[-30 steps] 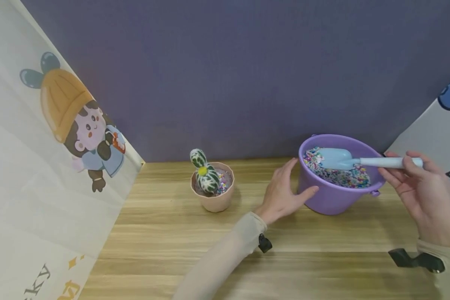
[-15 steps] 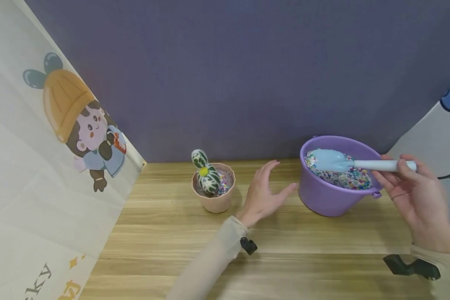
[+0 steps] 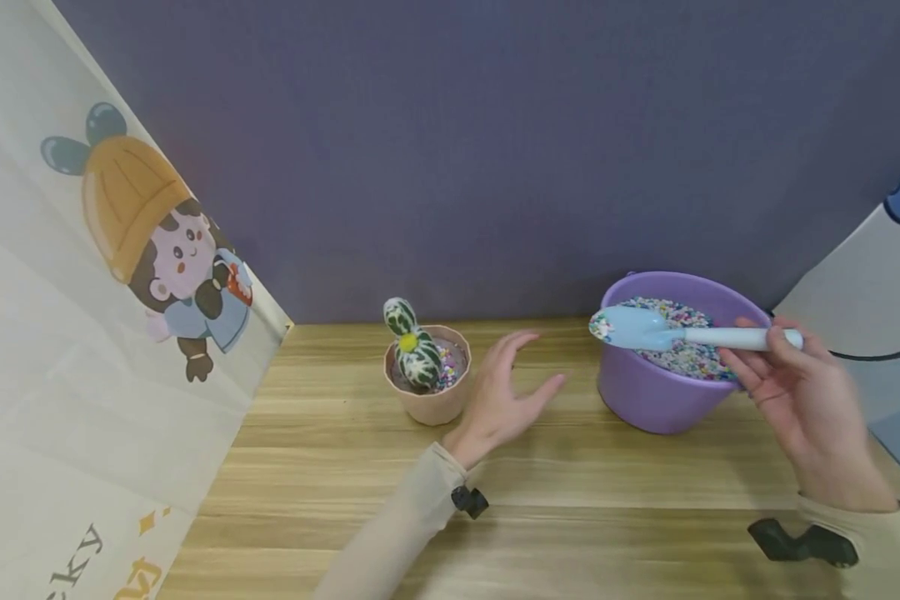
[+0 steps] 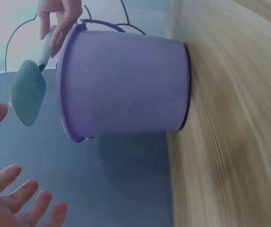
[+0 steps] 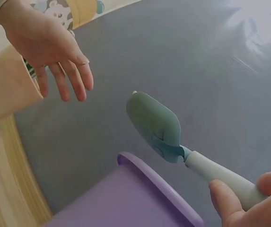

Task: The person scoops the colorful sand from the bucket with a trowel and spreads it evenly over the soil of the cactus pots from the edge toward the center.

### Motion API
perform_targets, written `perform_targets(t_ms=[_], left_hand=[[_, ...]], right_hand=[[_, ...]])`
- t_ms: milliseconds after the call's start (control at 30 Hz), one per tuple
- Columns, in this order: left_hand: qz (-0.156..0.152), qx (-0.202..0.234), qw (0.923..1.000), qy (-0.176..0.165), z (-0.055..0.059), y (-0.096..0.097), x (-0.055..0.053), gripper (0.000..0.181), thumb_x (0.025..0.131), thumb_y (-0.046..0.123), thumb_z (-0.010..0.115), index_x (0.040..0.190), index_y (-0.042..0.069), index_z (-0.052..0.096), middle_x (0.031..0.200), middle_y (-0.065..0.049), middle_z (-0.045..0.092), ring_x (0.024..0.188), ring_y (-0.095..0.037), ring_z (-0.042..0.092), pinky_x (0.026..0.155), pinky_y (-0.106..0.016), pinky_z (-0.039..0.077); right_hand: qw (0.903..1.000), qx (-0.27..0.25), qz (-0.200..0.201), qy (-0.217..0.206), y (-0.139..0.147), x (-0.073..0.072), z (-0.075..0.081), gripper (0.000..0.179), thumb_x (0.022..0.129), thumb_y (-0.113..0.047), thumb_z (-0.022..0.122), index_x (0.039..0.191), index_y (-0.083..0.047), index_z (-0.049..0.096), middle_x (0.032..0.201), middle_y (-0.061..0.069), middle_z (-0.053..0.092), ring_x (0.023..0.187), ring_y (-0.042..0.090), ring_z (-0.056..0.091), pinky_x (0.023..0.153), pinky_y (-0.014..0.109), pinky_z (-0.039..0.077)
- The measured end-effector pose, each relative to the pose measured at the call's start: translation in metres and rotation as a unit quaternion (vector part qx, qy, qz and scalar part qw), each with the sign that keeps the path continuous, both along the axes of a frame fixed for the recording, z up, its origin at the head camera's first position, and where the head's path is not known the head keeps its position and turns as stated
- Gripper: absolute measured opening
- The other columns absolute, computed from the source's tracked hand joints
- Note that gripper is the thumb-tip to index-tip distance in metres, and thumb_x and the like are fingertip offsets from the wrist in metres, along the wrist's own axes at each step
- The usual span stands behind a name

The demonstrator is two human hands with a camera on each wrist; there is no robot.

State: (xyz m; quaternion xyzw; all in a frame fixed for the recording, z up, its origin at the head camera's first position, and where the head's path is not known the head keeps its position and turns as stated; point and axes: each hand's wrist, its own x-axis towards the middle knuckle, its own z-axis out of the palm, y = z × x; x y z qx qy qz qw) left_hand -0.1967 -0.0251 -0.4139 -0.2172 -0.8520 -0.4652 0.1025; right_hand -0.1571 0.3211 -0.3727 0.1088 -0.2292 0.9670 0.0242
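Observation:
My right hand (image 3: 813,404) grips the white handle of a light blue toy trowel (image 3: 630,327) above a purple bucket (image 3: 656,400). A few colourful beads (image 3: 602,327) sit at the tip of the blade, which reaches past the bucket's left rim. More of these small beads (image 3: 686,360) fill the bucket. My left hand (image 3: 495,404) is held with fingers and thumb spread, holding nothing, just right of a pink flowerpot (image 3: 427,407). In the pot stands a small green-and-white cactus (image 3: 417,358) with a yellow flower, and some beads lie beside it.
The pot and bucket stand on a wood-grain table (image 3: 555,517), near the dark blue-grey wall (image 3: 450,167) behind. A white panel with a cartoon figure (image 3: 187,250) borders the left, and another printed white panel (image 3: 862,283) the right.
My left hand has moved left, from beside the bucket to near the flowerpot. My right hand has brought the trowel left, from over the beads to past the bucket's left rim.

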Motion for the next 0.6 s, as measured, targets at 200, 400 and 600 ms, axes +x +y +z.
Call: perform_targets(t_ms=[200, 400, 600], left_hand=[[-0.001, 0.007, 1.0, 0.007, 0.001, -0.012, 0.007, 0.067, 0.095, 0.043, 0.076, 0.153, 0.022, 0.052, 0.159, -0.001, 0.054, 0.147, -0.02, 0.05, 0.124, -0.048, 0.043], [0.009, 0.019, 0.9998, -0.001, -0.001, -0.029, 0.014, 0.064, 0.094, 0.038, 0.078, 0.151, 0.021, 0.055, 0.155, 0.002, 0.057, 0.143, -0.02, 0.053, 0.118, -0.047, 0.048], [0.019, 0.024, 0.9988, 0.039, -0.006, -0.045, 0.017, 0.055, 0.093, 0.029, 0.079, 0.143, 0.015, 0.062, 0.142, -0.002, 0.067, 0.13, -0.023, 0.062, 0.106, -0.042, 0.056]], right_hand=[[0.9983, -0.036, 0.046, -0.006, -0.01, 0.003, -0.001, 0.021, 0.113, 0.001, 0.031, 0.116, 0.005, 0.052, 0.12, 0.033, 0.068, 0.118, 0.047, 0.072, 0.099, 0.06, 0.059], [0.9987, -0.006, 0.051, 0.001, -0.026, 0.003, -0.003, 0.02, 0.113, 0.002, 0.032, 0.118, 0.003, 0.051, 0.12, 0.03, 0.068, 0.114, 0.045, 0.074, 0.099, 0.057, 0.06], [0.9993, 0.023, 0.028, 0.005, -0.041, 0.006, -0.008, 0.018, 0.113, 0.004, 0.033, 0.117, 0.004, 0.05, 0.118, 0.029, 0.07, 0.113, 0.043, 0.075, 0.099, 0.053, 0.061]])
